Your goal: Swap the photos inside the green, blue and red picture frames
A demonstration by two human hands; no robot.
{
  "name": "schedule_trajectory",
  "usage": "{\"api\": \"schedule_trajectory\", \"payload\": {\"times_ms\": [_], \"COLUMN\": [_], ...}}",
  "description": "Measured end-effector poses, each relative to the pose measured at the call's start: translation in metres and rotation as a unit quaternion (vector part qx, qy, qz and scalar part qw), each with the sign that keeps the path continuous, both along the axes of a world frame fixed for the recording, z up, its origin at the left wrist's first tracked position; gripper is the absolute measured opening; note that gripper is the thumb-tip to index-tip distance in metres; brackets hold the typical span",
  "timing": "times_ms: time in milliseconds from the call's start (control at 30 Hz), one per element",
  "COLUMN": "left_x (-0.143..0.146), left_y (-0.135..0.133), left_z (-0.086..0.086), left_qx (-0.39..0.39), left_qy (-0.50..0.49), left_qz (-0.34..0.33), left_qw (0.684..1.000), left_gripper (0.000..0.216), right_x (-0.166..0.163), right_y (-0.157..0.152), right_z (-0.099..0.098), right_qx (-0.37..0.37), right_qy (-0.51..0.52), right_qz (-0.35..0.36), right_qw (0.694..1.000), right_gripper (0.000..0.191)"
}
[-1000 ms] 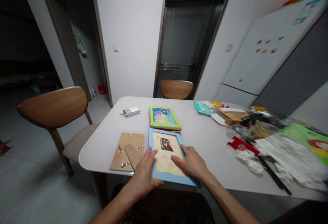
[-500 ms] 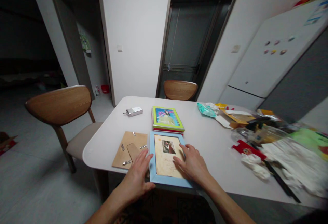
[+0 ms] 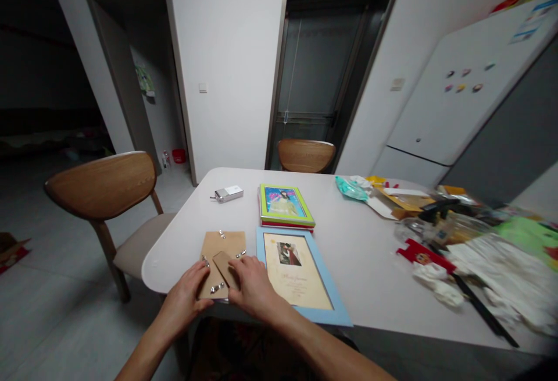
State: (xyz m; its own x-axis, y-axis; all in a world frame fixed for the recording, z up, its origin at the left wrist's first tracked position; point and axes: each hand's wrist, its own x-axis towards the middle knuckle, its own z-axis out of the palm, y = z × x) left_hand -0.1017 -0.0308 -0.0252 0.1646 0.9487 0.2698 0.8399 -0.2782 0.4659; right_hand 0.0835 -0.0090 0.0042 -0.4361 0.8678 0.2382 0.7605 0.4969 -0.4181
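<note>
Just now both hands have gone from the blue frame [image 3: 326,276] to the brown backing board [image 3: 213,245], left hand [image 3: 185,294] and right hand [image 3: 254,289] gripping its opposite sides. That board sits at the table's [image 3: 349,253] near edge, just left of the frame, so attention has apparently passed to the backing.

A wooden chair [image 3: 104,186] stands on the grey floor [image 3: 65,317] before a dim white wall [image 3: 233,49].
</note>
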Motion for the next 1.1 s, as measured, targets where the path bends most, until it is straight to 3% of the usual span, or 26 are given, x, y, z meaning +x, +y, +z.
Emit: {"api": "schedule_trajectory", "payload": {"times_ms": [133,300,433,567,800,1000,1100], "left_x": [0.009,0.06,0.108,0.136,0.136,0.126,0.121], "left_y": [-0.003,-0.009,-0.005,0.001,-0.002,-0.006,-0.004], "left_z": [0.016,0.038,0.04,0.033,0.032,0.022,0.01], "left_qx": [0.04,0.039,0.005,-0.009,-0.04,-0.067,-0.055], "left_qy": [-0.034,-0.043,-0.036,-0.015,0.02,0.011,-0.003], "left_qz": [-0.015,-0.074,-0.138,-0.174,-0.172,-0.189,-0.206], "left_qw": [0.999,0.996,0.99,0.985,0.984,0.98,0.977], "left_gripper": [0.044,0.05,0.051,0.042,0.029,0.072,0.067], "right_x": [0.018,0.073,0.12,0.144,0.143,0.146,0.144], "right_y": [-0.003,-0.018,-0.028,-0.029,-0.023,-0.02,-0.018], "right_z": [0.011,0.023,0.021,0.013,-0.004,-0.004,-0.004], "right_qx": [0.004,0.009,-0.021,-0.032,-0.014,-0.007,-0.009], "right_qy": [0.104,0.131,0.099,0.055,0.026,0.021,0.01], "right_qz": [0.018,-0.007,-0.074,-0.114,-0.098,-0.081,-0.066], "right_qw": [0.994,0.991,0.992,0.991,0.995,0.997,0.998], "right_gripper": [0.052,0.046,0.042,0.04,0.038,0.037,0.036]}}
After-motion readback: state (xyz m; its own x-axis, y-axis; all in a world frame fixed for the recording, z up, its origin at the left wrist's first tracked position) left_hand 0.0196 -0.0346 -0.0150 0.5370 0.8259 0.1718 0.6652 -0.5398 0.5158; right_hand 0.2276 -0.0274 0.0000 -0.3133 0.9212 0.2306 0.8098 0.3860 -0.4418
